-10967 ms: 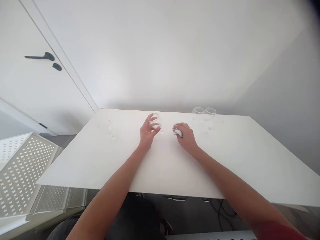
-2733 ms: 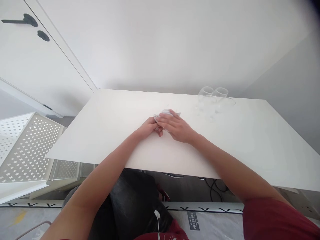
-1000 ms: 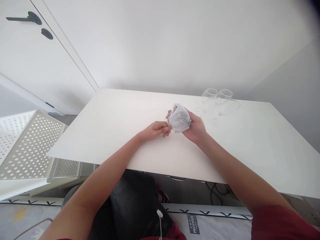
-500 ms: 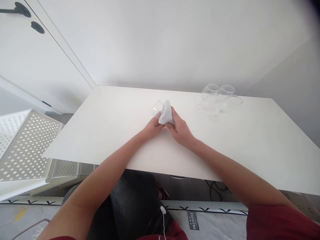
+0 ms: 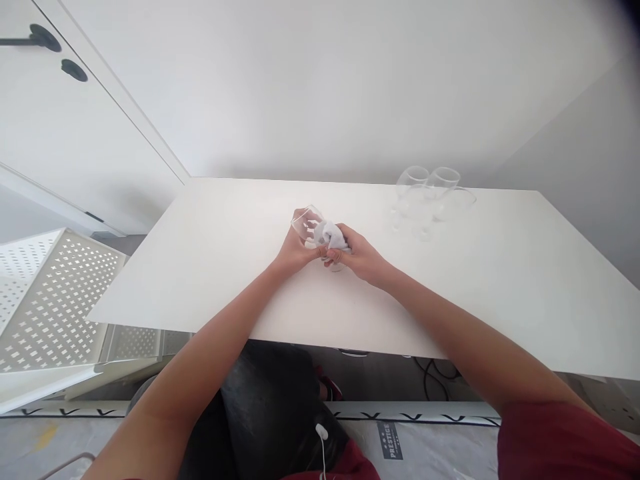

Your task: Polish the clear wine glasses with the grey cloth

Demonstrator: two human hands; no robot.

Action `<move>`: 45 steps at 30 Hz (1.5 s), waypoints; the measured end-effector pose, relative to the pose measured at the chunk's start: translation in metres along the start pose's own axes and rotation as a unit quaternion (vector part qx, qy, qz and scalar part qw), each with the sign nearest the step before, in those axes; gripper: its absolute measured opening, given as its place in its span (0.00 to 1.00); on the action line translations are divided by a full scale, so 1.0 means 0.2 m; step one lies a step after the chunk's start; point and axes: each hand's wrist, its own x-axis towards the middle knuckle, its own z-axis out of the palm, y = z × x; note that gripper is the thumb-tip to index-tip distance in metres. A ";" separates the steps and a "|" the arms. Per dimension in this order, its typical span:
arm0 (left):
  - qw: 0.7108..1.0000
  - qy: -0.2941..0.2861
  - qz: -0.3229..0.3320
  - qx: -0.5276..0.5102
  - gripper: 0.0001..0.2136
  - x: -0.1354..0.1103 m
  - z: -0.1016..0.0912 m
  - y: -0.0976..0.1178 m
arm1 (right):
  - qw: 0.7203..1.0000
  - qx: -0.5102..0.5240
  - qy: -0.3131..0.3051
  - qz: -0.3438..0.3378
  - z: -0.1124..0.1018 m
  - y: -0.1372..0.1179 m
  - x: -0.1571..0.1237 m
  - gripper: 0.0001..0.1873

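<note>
A clear wine glass (image 5: 306,223) lies tilted in my left hand (image 5: 295,247), its bowl pointing up and left with the fingers wrapped behind it. My right hand (image 5: 359,253) pinches a white cloth (image 5: 330,235) around the glass near its stem. Both thumbs almost meet below the cloth. Part of the glass's base peeks out under my right fingers; most of the stem is hidden. The hands are just above the middle of the white table (image 5: 225,267).
Several clear stemmed glasses (image 5: 430,193) stand close together at the table's back right, near the wall (image 5: 320,87). A white perforated rack (image 5: 60,300) is at the left, below a door handle (image 5: 45,38). Dark cables (image 5: 435,380) lie under the table.
My left hand has shifted from under the cloth to around the glass bowl. The cloth has moved down from the bowl's side toward the stem, bunched in my right hand.
</note>
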 end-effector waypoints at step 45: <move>0.991 -0.017 0.039 -0.130 0.31 0.01 -0.07 -0.01 | 0.990 -0.130 0.044 -0.025 -0.05 0.03 0.00 0.22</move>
